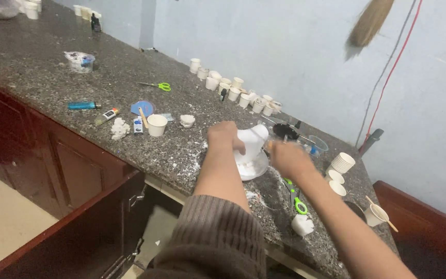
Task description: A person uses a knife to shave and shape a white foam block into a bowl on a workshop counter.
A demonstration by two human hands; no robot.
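there, left hand (225,136) grips a smooth white plaster figure (252,142).

I'm seeing a speckled granite counter (37,67) with green-handled scissors (157,86) lying mid-top, a blue lighter (83,105) near the front edge, a row of small white cups (233,89) along the wall, and a stack of paper cups (341,163) far right.

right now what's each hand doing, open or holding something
Left hand: closed around the white plaster piece standing on the white plate.
Right hand: beside the same piece; blurred, so its grip cannot be told.
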